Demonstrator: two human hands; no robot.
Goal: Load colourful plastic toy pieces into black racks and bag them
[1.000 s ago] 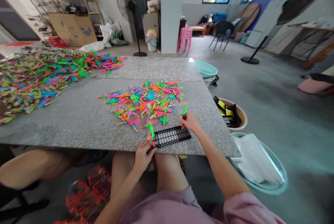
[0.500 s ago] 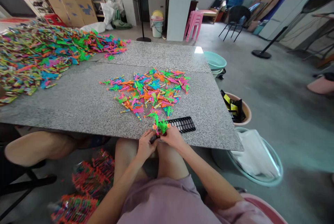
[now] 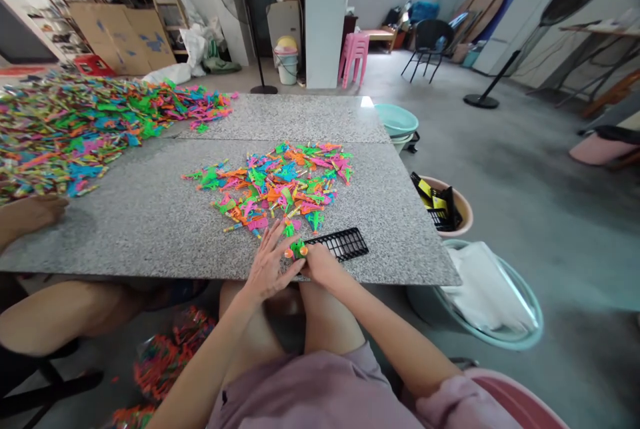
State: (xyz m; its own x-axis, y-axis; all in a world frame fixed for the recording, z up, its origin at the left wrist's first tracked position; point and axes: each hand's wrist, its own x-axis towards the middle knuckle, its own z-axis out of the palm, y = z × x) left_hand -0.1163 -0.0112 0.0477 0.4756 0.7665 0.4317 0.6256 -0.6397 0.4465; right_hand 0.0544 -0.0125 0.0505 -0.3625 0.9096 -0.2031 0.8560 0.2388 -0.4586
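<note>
A black plastic grid rack (image 3: 345,244) lies at the table's front edge, its left end hidden by my hands. Green plastic toys with orange round ends (image 3: 297,249) stand at that hidden end, between my hands. My right hand (image 3: 324,266) is closed at the rack's left end beside the toys; its fingertips are hidden. My left hand (image 3: 269,263) is open, fingers stretched out along the left side of the green toys. Just beyond lies a loose pile of small bright plastic toys (image 3: 285,182) in pink, orange, green and blue.
A much larger heap of toys (image 3: 100,119) covers the left of the speckled table (image 3: 150,215). Another person's hand (image 3: 33,219) rests near it. Basins (image 3: 525,335) stand along the right side, one holding black racks (image 3: 443,205). Bagged toys (image 3: 167,362) lie on the floor.
My left hand has opened and moved up from the rack's end to beside the green toys. My right hand stays near the same place. Another person's hand has come in at left.
</note>
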